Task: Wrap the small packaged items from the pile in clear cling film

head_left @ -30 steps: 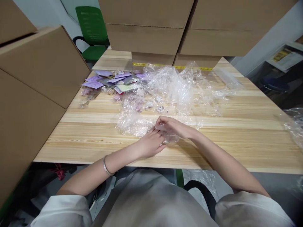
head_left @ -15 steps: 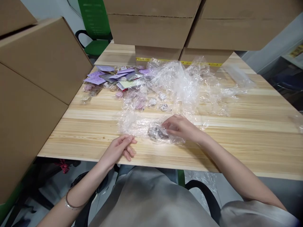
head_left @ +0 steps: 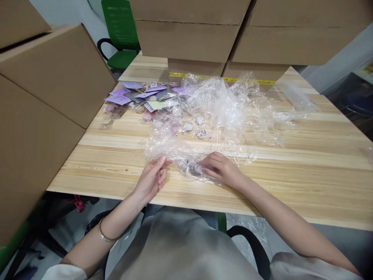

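A crumpled clear plastic bag (head_left: 194,168) with small dark and silvery items inside lies near the table's front edge. My right hand (head_left: 223,169) has its thumb and fingers closed on the bag's right side. At the left end of the same plastic is my left hand (head_left: 151,179), thumb and forefinger together at its edge and the other fingers curled. Just beyond lie small wrapped pieces, one patterned grey (head_left: 201,133) and one whitish (head_left: 187,127). What exactly the bag contains is blurred by the shiny film.
A heap of clear plastic wrapping (head_left: 221,103) spreads over the middle of the wooden table (head_left: 291,186). Purple cards and small packets (head_left: 119,97) are piled at back left. Large cardboard boxes (head_left: 186,41) stand behind, and another box (head_left: 55,77) borders the left side.
My left hand has moved up to the plastic's left edge, its thumb and forefinger closing there. My right hand and the bag have shifted slightly towards me.
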### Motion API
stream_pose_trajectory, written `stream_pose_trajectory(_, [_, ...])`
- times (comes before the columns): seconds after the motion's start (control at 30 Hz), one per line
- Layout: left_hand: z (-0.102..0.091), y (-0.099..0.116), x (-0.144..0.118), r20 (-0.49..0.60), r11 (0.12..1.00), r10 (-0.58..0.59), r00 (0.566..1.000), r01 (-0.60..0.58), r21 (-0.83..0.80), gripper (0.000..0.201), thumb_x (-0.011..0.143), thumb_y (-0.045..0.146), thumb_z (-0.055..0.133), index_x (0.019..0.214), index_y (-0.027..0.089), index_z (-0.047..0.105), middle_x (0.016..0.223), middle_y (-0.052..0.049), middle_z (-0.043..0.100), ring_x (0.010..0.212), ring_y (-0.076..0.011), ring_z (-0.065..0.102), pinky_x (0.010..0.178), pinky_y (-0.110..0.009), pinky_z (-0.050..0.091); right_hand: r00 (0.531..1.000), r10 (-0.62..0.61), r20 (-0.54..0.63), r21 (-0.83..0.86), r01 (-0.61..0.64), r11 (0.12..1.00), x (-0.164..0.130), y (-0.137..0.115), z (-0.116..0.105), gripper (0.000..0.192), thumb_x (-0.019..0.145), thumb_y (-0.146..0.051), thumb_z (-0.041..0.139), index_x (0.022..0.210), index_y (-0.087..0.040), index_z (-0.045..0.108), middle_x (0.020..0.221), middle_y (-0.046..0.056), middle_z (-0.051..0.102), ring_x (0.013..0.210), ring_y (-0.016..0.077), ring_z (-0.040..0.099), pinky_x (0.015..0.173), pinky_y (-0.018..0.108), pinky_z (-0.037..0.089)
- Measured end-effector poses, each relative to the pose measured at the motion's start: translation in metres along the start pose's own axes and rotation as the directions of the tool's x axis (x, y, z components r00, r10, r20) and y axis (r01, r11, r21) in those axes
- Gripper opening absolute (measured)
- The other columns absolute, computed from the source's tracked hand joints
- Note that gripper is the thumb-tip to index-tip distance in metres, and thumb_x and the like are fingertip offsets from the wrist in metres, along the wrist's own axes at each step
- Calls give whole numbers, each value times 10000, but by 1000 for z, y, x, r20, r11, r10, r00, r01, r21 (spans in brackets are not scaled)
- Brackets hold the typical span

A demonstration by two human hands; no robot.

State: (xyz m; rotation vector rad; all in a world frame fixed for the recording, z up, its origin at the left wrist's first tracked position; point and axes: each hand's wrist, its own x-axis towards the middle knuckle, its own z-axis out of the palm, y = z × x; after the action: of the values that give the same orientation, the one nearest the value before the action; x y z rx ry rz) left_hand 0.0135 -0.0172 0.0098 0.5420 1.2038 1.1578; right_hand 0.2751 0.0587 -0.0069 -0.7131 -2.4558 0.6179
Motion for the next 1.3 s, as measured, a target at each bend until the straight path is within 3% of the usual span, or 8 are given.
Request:
stream_pose_trajectory(0.1, [4,4,7,-35,881,312,949,-275,386,268,872,424,641,821,163,675,690,9,599,477,-62,465,445,-195,426,1000,-16,11,41,15,999,1,0,-1,234,957,-241,488,1113,-243,662,978,71,712,929,231,620,827,419,516])
stream_pose_trajectory(0.2, [17,4,12,231,391,674,702,-604,694,166,899,292,603,836,173,700,1046,-87,649,1012,-216,623,900,-373,527,999,38,11,84,-39,996,-1,1,3,214,954,-237,490,1079,-236,664,954,68,713,926,226,630,834,408,512])
stream_pose_trajectory(0.3, [34,-8,16,702,-8,539,466,-830,557,254,961,167,447,1131,165,636,1367,-140,546,1312,-238,492,1082,-423,439,978,209,-11,133,-206,970,-8,7,12,172,922,-311,554,1050,-223,629,919,74,691,872,234,648,787,402,529])
stream_pose_trajectory(0.4, [47,-24,22,906,-196,241,347,-897,396,448,961,59,342,1381,166,454,1432,-143,520,1374,-206,445,1127,-393,398,940,311,-138,214,-278,936,-13,14,22,462,870,-394,613,1287,-241,485,1118,114,627,934,257,650,793,429,549])
stream_pose_trajectory(0.53, [53,-29,23,908,-334,53,415,-850,408,494,969,240,458,1443,120,391,1469,-186,475,1416,-286,378,1183,-444,294,952,181,-245,144,-148,978,-13,11,15,869,850,-345,636,1545,-297,117,1502,183,322,1185,289,561,928,489,519])
stream_pose_trajectory(0.7, [50,-25,21,902,-342,32,431,-843,415,613,886,454,578,1329,40,487,1378,-236,547,1363,-353,439,1147,-470,352,983,-135,128,-62,144,988,-20,-11,-5,749,873,-261,539,1552,-264,223,1546,86,377,1434,273,322,1168,532,275])
stream_pose_trajectory(1.03, [43,-9,29,994,-578,22,106,-810,99,208,944,115,461,1111,130,584,1204,-164,660,1262,-281,557,1078,-453,438,982,-33,185,-301,89,950,-42,-18,4,650,940,-409,520,1483,-83,374,1494,165,439,1438,252,327,1189,484,275])
stream_pose_trajectory(1.3, [48,-3,38,872,-354,-21,489,-819,451,601,900,363,560,1379,25,428,1401,-260,507,1346,-354,449,1123,-501,338,995,8,95,-249,16,969,-25,-15,3,417,910,-55,446,1301,-109,582,1302,172,624,1234,261,574,1045,471,455])
